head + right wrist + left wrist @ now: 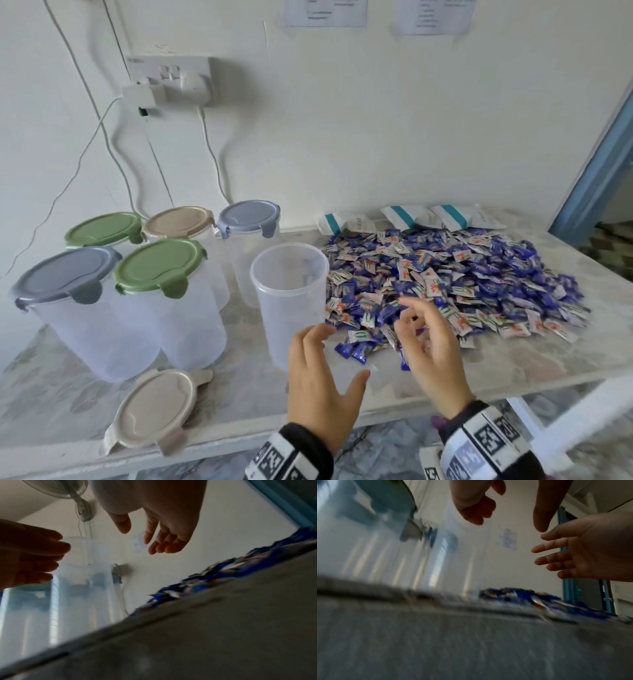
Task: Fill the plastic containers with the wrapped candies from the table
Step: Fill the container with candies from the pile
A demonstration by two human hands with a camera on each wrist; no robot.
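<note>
Nearest the camera, both wrists carry black bands with square black-and-white markers. The left hand (320, 383) is raised above the front part of the table (513, 356), back of the hand up, thumb spread to the right, fingers loosely extended and holding nothing. Its fingertips lie just beside the lower wall of the open container (289, 298); contact cannot be confirmed, as the left wrist view is motion-blurred.

The right hand (430, 346) is to its right, palm turned leftward, fingers slightly bent and spread, empty. It hovers over the near edge of the candy pile (455, 284). In the right wrist view the fingers (164, 543) hang relaxed with nothing between them and the thumb.

A beige lid (156, 411) lies flat at the front left edge of the table, apart from any container.

The open container stands upright, lidless, just left of the pile; it looks empty. The wrapped candies, blue and white, are spread in a wide heap over the right half of the table.

Left of the open container stand five closed containers: a grey-lidded one (65, 274) and a green-lidded one (161, 262) in front, then green (104, 229), beige (178, 222) and grey-blue (249, 215) lids behind.

At the far edge, against the wall, lie white bags with teal stripes (442, 216). A wall socket with plugs and cables (171, 80) is above the containers.
</note>
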